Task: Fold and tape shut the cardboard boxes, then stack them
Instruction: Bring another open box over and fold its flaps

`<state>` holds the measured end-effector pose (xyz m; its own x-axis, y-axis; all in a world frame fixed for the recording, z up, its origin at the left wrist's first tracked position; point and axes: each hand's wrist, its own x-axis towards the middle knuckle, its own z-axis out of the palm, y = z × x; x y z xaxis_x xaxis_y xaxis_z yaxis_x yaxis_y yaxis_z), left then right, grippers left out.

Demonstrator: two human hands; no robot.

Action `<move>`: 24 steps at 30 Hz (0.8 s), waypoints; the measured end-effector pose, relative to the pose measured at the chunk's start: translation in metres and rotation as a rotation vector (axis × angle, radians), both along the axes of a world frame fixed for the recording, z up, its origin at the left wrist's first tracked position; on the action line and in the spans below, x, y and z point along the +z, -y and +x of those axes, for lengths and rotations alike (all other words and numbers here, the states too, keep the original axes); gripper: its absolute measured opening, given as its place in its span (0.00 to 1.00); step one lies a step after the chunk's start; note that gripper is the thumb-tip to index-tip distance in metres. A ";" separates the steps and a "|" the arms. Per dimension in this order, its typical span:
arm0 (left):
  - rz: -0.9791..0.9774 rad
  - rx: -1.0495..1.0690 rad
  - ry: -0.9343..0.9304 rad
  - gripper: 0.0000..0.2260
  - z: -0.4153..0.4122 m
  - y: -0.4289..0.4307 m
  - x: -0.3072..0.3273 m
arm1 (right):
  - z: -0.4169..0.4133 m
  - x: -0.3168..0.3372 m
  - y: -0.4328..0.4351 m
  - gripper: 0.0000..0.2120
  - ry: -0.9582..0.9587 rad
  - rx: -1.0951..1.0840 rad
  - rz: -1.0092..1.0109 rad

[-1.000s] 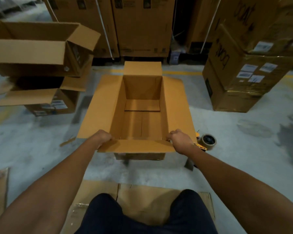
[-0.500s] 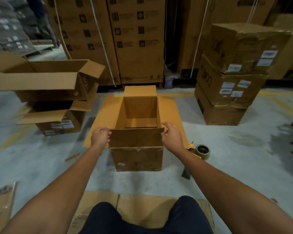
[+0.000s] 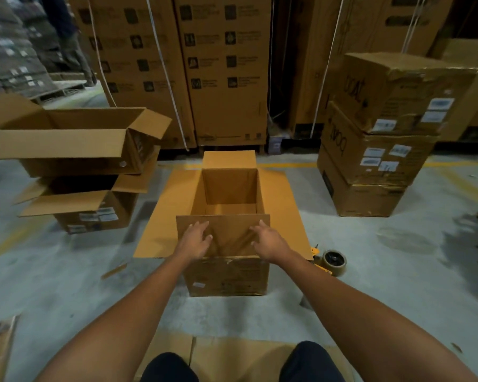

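Left hand (image 3: 195, 239) and right hand (image 3: 268, 239) press flat, fingers spread, on the outer face of the near flap (image 3: 228, 230), arms stretched forward. A second ago they gripped its corners while it lay folded outward; now it stands raised, likely about to fold inward. The open box (image 3: 226, 277) sits on the floor (image 3: 370, 293) directly ahead, its side flaps (image 3: 171, 213) splayed out. A tape roll (image 3: 334, 261) lies just to its right.
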<state>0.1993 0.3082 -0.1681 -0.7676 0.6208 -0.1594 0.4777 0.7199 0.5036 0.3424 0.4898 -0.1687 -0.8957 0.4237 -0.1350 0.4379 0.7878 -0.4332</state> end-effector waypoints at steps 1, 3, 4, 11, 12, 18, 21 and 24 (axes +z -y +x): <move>-0.022 -0.013 -0.016 0.25 -0.004 -0.003 -0.003 | -0.006 -0.002 -0.002 0.26 0.008 0.011 0.008; -0.051 -0.046 -0.048 0.25 -0.012 -0.009 -0.014 | -0.019 -0.007 -0.005 0.26 0.032 0.027 0.018; -0.069 -0.061 -0.060 0.25 -0.017 -0.012 -0.020 | -0.025 -0.011 -0.006 0.27 0.049 0.033 0.020; -0.202 -0.134 -0.125 0.26 -0.042 -0.028 -0.062 | -0.055 -0.046 -0.021 0.29 0.154 0.045 0.025; -0.216 -0.142 -0.131 0.26 -0.043 -0.031 -0.068 | -0.059 -0.054 -0.023 0.30 0.176 0.027 0.017; -0.361 -0.177 -0.066 0.29 -0.033 -0.025 -0.110 | -0.063 -0.092 -0.013 0.32 0.372 -0.076 -0.018; -0.388 -0.161 -0.089 0.29 -0.034 -0.027 -0.117 | -0.066 -0.100 -0.002 0.30 0.411 -0.069 0.057; -0.394 -0.180 -0.077 0.29 -0.035 -0.029 -0.114 | -0.068 -0.094 0.001 0.28 0.421 -0.081 0.070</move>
